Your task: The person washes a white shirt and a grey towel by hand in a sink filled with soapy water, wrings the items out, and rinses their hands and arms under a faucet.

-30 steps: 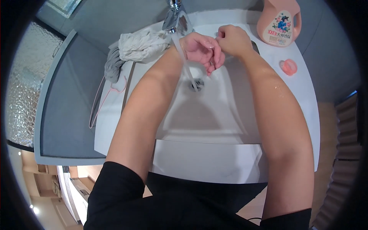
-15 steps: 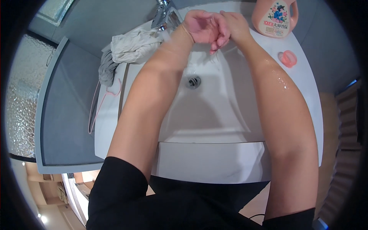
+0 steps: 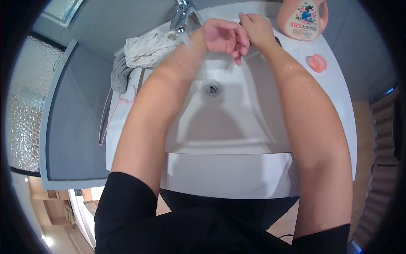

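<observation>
Hands meet over the far end of a white washbasin (image 3: 237,139): the left hand (image 3: 222,36), fingers curled loosely and holding nothing, presses against the right hand (image 3: 256,27), whose grip cannot be told, beside a chrome tap (image 3: 182,15) running water. Both forearms are wet; rinsing looks under way, drying not begun. Crumpled cloth (image 3: 146,48), a pink bottle (image 3: 303,19) and pink cap (image 3: 317,62) flank the basin.

From my remote seat I count, around the one white sink (image 3: 253,139): one drain (image 3: 213,89) in its bowl, one chrome tap (image 3: 182,15) at its back rim, one pink bottle (image 3: 303,19) and one pink cap (image 3: 317,62) on its right ledge, two crumpled cloths, one white (image 3: 148,48) and one grey (image 3: 119,76), on its left ledge, and two hands, left (image 3: 222,36) and right (image 3: 256,27), over its bowl.
</observation>
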Available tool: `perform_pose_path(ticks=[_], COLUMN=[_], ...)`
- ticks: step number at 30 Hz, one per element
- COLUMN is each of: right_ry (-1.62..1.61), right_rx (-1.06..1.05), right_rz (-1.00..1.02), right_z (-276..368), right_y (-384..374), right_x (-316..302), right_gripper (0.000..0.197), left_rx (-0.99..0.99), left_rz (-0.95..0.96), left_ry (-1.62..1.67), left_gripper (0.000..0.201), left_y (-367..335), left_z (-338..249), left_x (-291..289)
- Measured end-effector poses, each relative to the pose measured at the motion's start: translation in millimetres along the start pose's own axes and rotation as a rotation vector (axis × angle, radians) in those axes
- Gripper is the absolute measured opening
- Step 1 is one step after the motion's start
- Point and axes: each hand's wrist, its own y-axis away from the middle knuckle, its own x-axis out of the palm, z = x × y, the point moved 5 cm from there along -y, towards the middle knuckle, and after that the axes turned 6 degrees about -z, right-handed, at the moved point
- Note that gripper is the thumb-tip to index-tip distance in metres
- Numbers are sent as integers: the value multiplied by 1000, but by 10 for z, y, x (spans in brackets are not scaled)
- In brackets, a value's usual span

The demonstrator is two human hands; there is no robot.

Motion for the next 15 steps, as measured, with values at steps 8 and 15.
perform_pose_path(ticks=[8,15], right_ry=[-88,-77], right_rx=[109,62], right_rz=[93,81], right_z=[20,48], right_y=[55,42], right_x=[26,14], right_gripper=[50,50], left_rx=[-65,-185], left_rz=[-997,-1006], left_ry=[-288,-1459], left_gripper=[16,13], left_y=[439,747], left_z=[182,127], left_x=[408,747])
